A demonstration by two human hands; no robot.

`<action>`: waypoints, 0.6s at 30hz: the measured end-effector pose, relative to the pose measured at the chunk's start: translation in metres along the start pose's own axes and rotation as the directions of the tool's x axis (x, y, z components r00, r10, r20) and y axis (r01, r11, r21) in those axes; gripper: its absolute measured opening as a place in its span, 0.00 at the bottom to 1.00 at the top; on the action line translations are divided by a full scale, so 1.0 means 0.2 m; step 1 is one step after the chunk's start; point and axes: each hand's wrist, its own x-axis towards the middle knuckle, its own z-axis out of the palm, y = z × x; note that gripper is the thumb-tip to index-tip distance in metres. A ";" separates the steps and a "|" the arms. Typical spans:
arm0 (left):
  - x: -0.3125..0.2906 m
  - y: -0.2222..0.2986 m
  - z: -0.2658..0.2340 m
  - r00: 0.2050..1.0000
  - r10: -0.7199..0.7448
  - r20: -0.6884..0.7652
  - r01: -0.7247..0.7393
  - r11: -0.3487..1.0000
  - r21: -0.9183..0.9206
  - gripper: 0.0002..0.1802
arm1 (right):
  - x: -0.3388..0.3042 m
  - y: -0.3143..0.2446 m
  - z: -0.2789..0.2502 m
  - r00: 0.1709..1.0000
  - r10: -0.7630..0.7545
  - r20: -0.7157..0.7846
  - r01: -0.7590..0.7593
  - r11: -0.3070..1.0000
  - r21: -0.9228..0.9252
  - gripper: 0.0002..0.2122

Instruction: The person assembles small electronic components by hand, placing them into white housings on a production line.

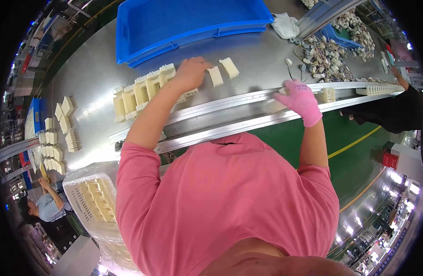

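My left hand [193, 73] is bare and reaches over the right end of a row of cream plastic housings [142, 94]. Its fingers stretch toward a small cream block [215, 77], close to its top edge; whether they touch cannot be seen. A second cream block [229, 67] lies just to the right. In a pink glove, my right hand [299, 100] is over the metal rail track [239, 102]. Its fingers close at a pale plastic part [274, 106], smeared by motion, between the two rails.
A blue tray [193, 27] stands at the back, with a white cloth [285, 25] beside it. Wired connectors [324, 57] pile up at right. Cream parts [64, 115] sit at far left, above a crate [89, 195]. Co-workers [46, 207] are at both sides.
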 end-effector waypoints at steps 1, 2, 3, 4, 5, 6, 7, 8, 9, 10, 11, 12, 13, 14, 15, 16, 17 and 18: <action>-0.01 -0.09 0.03 0.999 0.017 0.046 -0.030 0.954 0.298 0.14 | 0.01 0.03 0.02 0.989 0.136 -0.061 -0.146 0.969 -0.200 0.19; -0.01 -0.14 0.05 0.995 0.020 0.096 -0.071 0.821 0.566 0.15 | 0.03 0.05 0.06 0.988 0.136 -0.066 -0.147 0.968 -0.201 0.19; -0.01 -0.17 0.08 0.996 0.020 0.091 -0.069 0.819 0.569 0.15 | 0.06 0.06 0.09 0.971 0.025 -0.239 -0.080 0.971 -0.225 0.18; 0.00 -0.19 0.08 0.963 -0.007 0.271 -0.168 0.769 0.617 0.13 | 0.09 0.08 0.13 0.912 -0.086 -0.400 -0.021 0.966 -0.257 0.17; 0.01 -0.19 0.09 0.896 -0.044 0.442 -0.282 0.713 0.642 0.12 | 0.17 0.08 0.16 0.920 -0.136 -0.368 0.078 0.983 -0.169 0.17; 0.04 -0.19 0.11 0.896 -0.029 0.444 -0.297 0.705 0.644 0.12 | 0.27 0.05 0.17 0.921 -0.183 -0.344 0.166 0.983 -0.077 0.16; 0.05 -0.20 0.12 0.870 0.012 0.493 -0.362 0.693 0.623 0.10 | 0.37 0.00 0.20 0.944 -0.202 -0.261 0.195 0.979 -0.050 0.17; 0.06 -0.19 0.11 0.841 0.048 0.539 -0.423 0.679 0.599 0.08 | 0.47 -0.07 0.23 0.958 -0.225 -0.176 0.225 0.974 -0.020 0.17; 0.05 -0.17 0.08 0.843 0.046 0.536 -0.423 0.671 0.609 0.08 | 0.55 -0.15 0.26 0.963 -0.240 -0.125 0.241 0.970 -0.007 0.17; 0.04 -0.11 0.03 0.894 0.141 0.425 -0.394 0.698 0.598 0.07 | 0.61 -0.22 0.28 0.964 -0.252 -0.079 0.254 0.967 0.008 0.17; 0.04 -0.07 -0.03 0.926 0.233 0.298 -0.370 0.719 0.588 0.07 | 0.68 -0.28 0.35 0.970 -0.237 -0.048 0.236 0.971 -0.034 0.17; 0.04 -0.02 -0.08 0.925 0.243 0.294 -0.377 0.697 0.611 0.07 | 0.75 -0.32 0.41 0.976 -0.217 -0.023 0.215 0.974 -0.075 0.18; 0.02 0.04 -0.11 0.980 0.191 0.055 -0.193 0.854 0.483 0.06 | 0.78 -0.35 0.44 0.976 -0.219 -0.012 0.218 0.973 -0.077 0.19; 0.01 0.10 -0.13 0.982 0.088 -0.169 -0.037 0.958 0.285 0.07 | 0.79 -0.37 0.48 0.975 -0.220 0.001 0.220 0.972 -0.079 0.21; 0.00 0.15 -0.16 0.979 0.107 -0.174 -0.049 0.951 0.305 0.07 | 0.80 -0.36 0.51 0.975 -0.220 -0.026 0.217 0.973 -0.078 0.21; -0.04 0.21 -0.17 0.959 -0.116 -0.258 0.135 0.989 0.058 0.07 | 0.79 -0.37 0.53 0.969 -0.246 0.014 0.245 0.957 -0.152 0.22; -0.06 0.23 -0.19 0.898 -0.341 -0.279 0.291 0.934 -0.207 0.08 | 0.79 -0.37 0.54 0.963 -0.263 0.059 0.269 0.936 -0.225 0.23; -0.06 0.19 -0.15 0.865 -0.320 -0.388 0.226 0.937 -0.267 0.07 | 0.82 -0.37 0.54 0.963 -0.264 0.050 0.268 0.937 -0.226 0.23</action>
